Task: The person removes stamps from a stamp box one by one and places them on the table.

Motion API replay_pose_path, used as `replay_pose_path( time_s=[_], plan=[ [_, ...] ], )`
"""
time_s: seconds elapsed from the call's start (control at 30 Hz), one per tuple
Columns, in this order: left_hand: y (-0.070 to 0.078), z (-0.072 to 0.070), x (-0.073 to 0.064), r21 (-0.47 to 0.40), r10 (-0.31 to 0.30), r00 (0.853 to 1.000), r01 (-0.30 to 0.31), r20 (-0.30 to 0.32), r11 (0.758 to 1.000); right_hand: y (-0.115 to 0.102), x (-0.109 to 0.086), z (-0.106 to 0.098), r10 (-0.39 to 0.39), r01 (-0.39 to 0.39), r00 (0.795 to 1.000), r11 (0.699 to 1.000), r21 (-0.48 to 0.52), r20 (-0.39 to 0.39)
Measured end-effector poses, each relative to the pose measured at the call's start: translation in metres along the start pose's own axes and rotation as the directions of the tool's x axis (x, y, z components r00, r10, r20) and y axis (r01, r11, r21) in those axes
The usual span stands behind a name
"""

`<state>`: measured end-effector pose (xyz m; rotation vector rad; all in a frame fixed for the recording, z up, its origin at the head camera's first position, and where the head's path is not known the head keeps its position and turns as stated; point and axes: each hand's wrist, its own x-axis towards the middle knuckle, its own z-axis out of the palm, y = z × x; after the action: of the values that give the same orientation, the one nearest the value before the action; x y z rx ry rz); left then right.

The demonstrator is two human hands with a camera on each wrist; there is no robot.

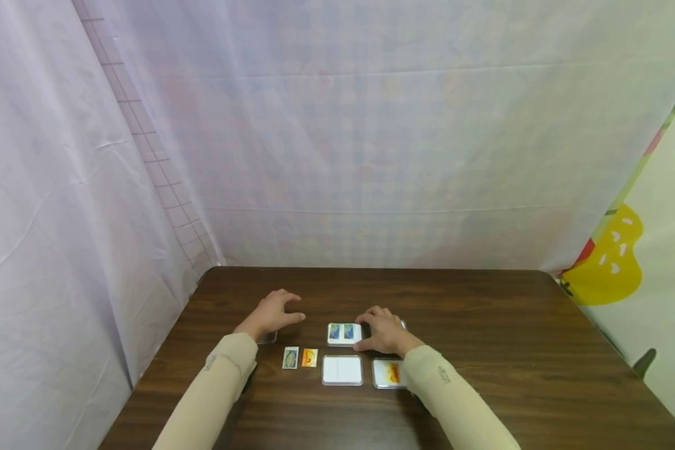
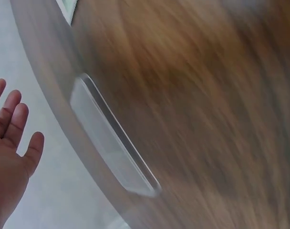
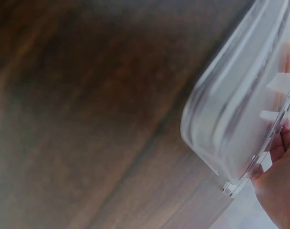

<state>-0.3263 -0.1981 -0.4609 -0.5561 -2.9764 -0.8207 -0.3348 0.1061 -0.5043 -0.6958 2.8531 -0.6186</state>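
My right hand [image 1: 384,331] grips the right end of a clear plastic case [image 1: 344,342] that shows two blue-green stamps on white. In the right wrist view, its fingers and thumb hold the edge of a clear lid [image 3: 259,143], over stacked clear plastic; orange print shows through. My left hand [image 1: 271,314] hovers with fingers spread and nothing in them, beside another clear case [image 1: 268,338] partly under the wrist. The left wrist view has that hand apart from a clear case [image 2: 114,138] on the table.
Two loose stamps, one green [image 1: 290,357] and one orange [image 1: 309,357], lie between my forearms. Nearer me are a case with a white insert [image 1: 342,370] and a case with an orange picture [image 1: 390,374]. White curtains [image 1: 371,156] hang behind the brown table [image 1: 484,350].
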Motion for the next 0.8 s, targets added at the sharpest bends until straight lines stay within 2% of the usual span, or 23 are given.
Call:
replay_pose_path(
  time_s=[0.43,0.67,0.8],
  plan=[
    [0.03,0.016,0.017,-0.076,0.002,1.0,-0.001,0.015,0.997,0.001,0.0,0.0,-0.014,0.014,1.0,1.0,-0.011,0.003],
    [0.032,0.03,0.02,-0.07,-0.022,0.999,0.024,0.032,0.997,-0.001,0.0,0.0,0.007,-0.007,1.0,1.0,-0.002,0.009],
    [0.032,0.037,0.022,-0.056,-0.009,0.999,0.011,0.037,0.998,-0.002,-0.001,-0.001,0.01,-0.01,1.0,1.0,0.001,0.01]
  ],
)
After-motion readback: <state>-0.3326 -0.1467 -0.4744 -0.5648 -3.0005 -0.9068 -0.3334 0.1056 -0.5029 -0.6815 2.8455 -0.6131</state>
